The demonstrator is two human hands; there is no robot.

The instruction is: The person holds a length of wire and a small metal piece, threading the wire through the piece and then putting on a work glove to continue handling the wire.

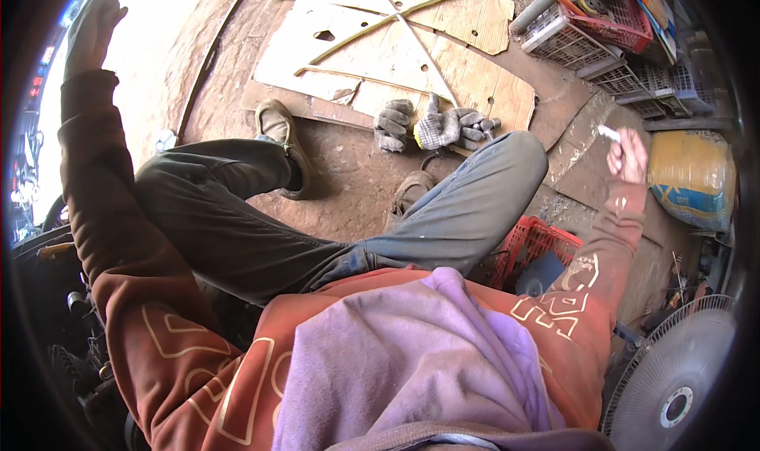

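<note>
My left hand [93, 30] is raised at the far left, with its arm stretched away from me. Its fingers look extended and close together, and I see nothing in it. Out to the right, my right hand [628, 158] has its fingers closed on a small white object [609, 133] whose kind I cannot make out. Beside that hand stands a yellow and blue wrapped bundle [690, 178]. On the ground beyond my knees lie grey work gloves [391, 125], next to a metal piece [491, 124] partly under one glove.
Flattened cardboard [467, 87] with crossed thin strips [396, 14] covers the ground ahead. Plastic crates [566, 46] stack at far right. A red basket [529, 233] sits by my right knee, and a fan [677, 380] at lower right. Dark machinery [75, 324] stands left.
</note>
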